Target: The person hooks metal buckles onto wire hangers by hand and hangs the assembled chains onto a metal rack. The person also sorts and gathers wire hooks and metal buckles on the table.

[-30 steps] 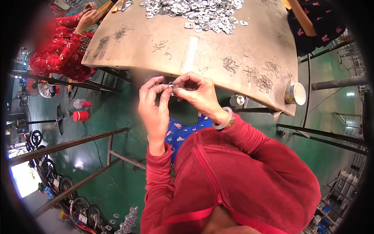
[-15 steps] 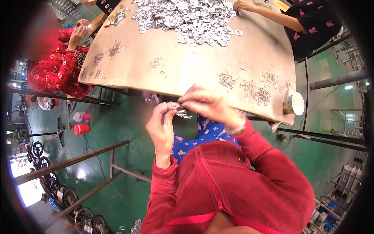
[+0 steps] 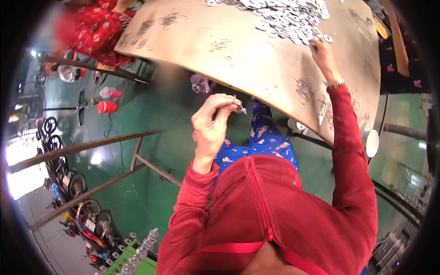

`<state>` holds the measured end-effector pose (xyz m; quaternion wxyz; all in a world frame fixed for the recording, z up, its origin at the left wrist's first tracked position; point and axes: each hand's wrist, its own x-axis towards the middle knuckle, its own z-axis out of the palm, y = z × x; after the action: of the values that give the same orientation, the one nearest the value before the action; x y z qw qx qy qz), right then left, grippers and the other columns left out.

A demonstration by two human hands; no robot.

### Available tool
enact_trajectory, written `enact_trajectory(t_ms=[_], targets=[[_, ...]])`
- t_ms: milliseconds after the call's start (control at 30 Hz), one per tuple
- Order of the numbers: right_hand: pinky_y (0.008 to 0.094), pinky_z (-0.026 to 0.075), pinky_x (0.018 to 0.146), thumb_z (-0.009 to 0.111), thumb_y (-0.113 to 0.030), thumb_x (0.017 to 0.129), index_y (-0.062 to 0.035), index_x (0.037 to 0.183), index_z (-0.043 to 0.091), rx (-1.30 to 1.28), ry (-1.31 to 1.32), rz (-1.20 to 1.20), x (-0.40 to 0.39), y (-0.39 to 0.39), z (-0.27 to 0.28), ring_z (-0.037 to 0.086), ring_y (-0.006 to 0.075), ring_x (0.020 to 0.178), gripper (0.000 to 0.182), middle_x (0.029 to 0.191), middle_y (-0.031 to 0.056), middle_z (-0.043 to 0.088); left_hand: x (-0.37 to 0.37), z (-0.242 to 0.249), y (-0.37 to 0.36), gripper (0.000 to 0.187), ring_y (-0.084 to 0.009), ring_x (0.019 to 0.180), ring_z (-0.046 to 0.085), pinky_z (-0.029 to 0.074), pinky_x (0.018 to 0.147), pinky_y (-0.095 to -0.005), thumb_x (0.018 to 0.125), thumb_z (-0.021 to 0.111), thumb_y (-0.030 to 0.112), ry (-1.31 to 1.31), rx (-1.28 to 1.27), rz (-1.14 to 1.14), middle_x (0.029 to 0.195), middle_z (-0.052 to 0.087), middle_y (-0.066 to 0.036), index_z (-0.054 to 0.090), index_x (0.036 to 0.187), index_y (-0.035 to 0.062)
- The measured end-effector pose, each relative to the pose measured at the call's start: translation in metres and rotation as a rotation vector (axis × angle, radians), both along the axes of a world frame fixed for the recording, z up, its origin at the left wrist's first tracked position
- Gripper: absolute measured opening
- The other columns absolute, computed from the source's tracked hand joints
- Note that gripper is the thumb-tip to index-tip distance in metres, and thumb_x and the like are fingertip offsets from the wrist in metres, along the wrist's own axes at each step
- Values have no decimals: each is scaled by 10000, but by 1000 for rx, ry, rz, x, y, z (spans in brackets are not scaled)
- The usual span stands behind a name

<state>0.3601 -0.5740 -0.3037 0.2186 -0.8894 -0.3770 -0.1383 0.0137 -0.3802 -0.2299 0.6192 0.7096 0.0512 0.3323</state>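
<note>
My left hand [image 3: 211, 123] is raised over my lap, off the table's near edge. Its thumb and fingers pinch small shiny metal pieces [image 3: 239, 108], whose exact shape is partly hidden. My right hand [image 3: 325, 59] reaches across the table to the near edge of a pile of flat silver metal pieces with slots [image 3: 293, 20]. Its fingers are curled together there; what they grip, if anything, is too small to make out. Thin bent wire pieces [image 3: 304, 89] lie in a loose cluster on the table, close to my right forearm.
Brown paper covers the table [image 3: 256, 64]; more wire clusters [image 3: 169, 18] lie at its left. A paper cup [image 3: 371, 143] stands at the right corner. Co-workers sit at left, in a red patterned sleeve [image 3: 98, 27], and right. A metal frame [image 3: 91, 146] stands at my left.
My right hand has left my left hand and moved away to the pile's edge. My left hand keeps its pinch on the metal pieces. The view has turned, shifting the pile to the upper right.
</note>
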Motion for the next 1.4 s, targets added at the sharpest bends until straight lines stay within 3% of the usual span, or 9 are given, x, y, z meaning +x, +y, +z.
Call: enact_trajectory(t_ms=[67,167,400,533,767,900,1000,1100,1400], targets=[[258,505,563,563,-108,858,8,1051,591,332,626,38,-69,21,51,592,138,581,227,813,103,642,0,2,-5,98,-184,840,604,515,740,-287,844,557,-53,-51,-77,-62,904,601,-128,555,937,-22],[233,486,679,572,-88,854,8,998,591,548,1055,300,-164,46,91,592,96,719,175,836,52,638,-2,-1,-8,66,-139,752,605,504,696,-258,856,558,-33,85,44,7,847,606,-84,570,921,-33],[202,484,688,602,45,814,11,962,651,823,1057,331,-262,66,114,594,86,767,160,900,55,645,-12,7,-13,38,-116,691,606,493,615,-237,846,587,4,126,270,147,755,608,-67,593,870,-24],[220,505,672,589,87,802,37,949,643,878,978,455,-265,67,108,602,112,730,165,879,81,621,-16,1,-13,123,-245,741,586,454,688,-328,730,679,18,144,276,216,761,622,-87,607,830,23],[220,515,617,617,99,765,61,916,644,970,1216,389,-254,66,97,627,132,673,158,792,95,632,12,-22,10,223,-132,793,604,481,692,-265,892,574,159,-46,-86,312,904,642,-78,574,1003,-34],[225,515,614,622,88,763,47,923,650,974,1321,387,-252,66,95,627,143,669,167,807,97,631,90,-63,79,263,-233,658,622,476,627,-326,883,531,231,410,460,385,757,649,-155,667,869,6],[221,505,609,617,80,765,38,915,655,940,1353,368,-249,61,92,621,128,678,161,815,95,627,134,-100,96,262,-346,812,622,470,703,-436,836,544,252,598,791,322,847,643,-195,669,909,34],[221,491,589,601,70,766,38,908,657,940,1294,411,-248,57,96,609,110,668,155,812,78,614,144,-110,95,197,-359,880,580,459,726,-457,817,548,192,457,1033,315,912,613,-192,624,889,25],[213,492,593,599,69,768,41,888,653,883,1317,450,-266,55,102,610,109,672,134,819,60,598,161,-58,94,204,-347,937,528,467,743,-422,817,465,19,492,1112,296,992,524,-187,461,1020,0]])
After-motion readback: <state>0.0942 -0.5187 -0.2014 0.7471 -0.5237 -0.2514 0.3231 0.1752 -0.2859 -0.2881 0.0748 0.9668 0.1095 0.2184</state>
